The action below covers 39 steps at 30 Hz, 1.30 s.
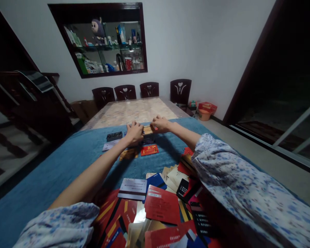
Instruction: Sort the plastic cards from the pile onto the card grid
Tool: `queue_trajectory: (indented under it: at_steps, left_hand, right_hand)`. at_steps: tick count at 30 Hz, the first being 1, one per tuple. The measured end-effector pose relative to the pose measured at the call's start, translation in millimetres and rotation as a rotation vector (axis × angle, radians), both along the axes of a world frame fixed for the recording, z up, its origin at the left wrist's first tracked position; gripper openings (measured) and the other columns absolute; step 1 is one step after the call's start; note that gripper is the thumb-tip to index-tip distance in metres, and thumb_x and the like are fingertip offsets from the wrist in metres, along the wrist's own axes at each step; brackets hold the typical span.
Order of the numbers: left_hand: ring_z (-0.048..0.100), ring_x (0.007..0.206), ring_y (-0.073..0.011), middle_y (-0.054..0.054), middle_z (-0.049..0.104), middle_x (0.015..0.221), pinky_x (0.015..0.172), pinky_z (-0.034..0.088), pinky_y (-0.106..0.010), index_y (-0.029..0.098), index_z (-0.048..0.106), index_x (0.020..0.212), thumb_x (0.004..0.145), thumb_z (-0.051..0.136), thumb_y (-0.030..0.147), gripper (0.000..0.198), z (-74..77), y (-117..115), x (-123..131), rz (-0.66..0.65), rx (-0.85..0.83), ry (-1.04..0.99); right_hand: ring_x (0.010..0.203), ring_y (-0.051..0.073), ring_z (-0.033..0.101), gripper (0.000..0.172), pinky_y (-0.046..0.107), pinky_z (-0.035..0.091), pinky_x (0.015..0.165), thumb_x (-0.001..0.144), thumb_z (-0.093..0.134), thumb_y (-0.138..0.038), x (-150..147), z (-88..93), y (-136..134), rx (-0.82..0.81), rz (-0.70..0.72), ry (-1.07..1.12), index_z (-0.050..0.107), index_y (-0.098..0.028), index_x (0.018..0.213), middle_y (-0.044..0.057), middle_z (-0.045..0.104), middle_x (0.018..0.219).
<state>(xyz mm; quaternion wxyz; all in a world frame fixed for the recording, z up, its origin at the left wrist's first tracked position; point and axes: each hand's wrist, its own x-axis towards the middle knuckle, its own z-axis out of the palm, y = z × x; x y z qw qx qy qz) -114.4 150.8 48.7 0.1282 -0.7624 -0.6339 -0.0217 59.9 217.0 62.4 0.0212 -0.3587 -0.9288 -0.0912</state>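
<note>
Both my arms reach far forward over a blue cloth [67,162]. My left hand [134,132] and my right hand [160,124] close from either side on a gold-coloured card [147,130], fingers curled round its ends. Just nearer me lie a red card [149,150], an orange card [127,153], a white card [110,146] and a dark card [114,136], set out flat on the cloth. Close under my chest is a loose heap of several cards [155,206], mostly red, some blue, white and black.
Beyond the cloth the marbled tabletop [134,112] runs to several dark chairs [125,92] at the far edge. A wall niche [105,44] holds bottles and a toy. A dark staircase [20,103] is at left, an orange basket [206,109] on the floor at right.
</note>
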Motion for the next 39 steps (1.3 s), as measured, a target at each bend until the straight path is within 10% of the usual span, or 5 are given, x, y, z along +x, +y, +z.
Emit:
queue_trajectory:
  at_steps: [39]
  left_hand:
    - [0.039,0.127,-0.0355,-0.017,0.058,0.128,0.102,0.032,-0.055,0.019,0.06,0.122,0.082,0.055,0.023,0.041,-24.0,44,-14,0.01,-0.191,0.139]
  right_hand:
    - [0.128,0.036,0.044,0.038,0.048,0.043,0.096,0.087,0.053,-0.028,-33,-30.2,31,-0.163,-0.123,-0.131,0.066,-0.022,0.122,0.014,0.061,0.13]
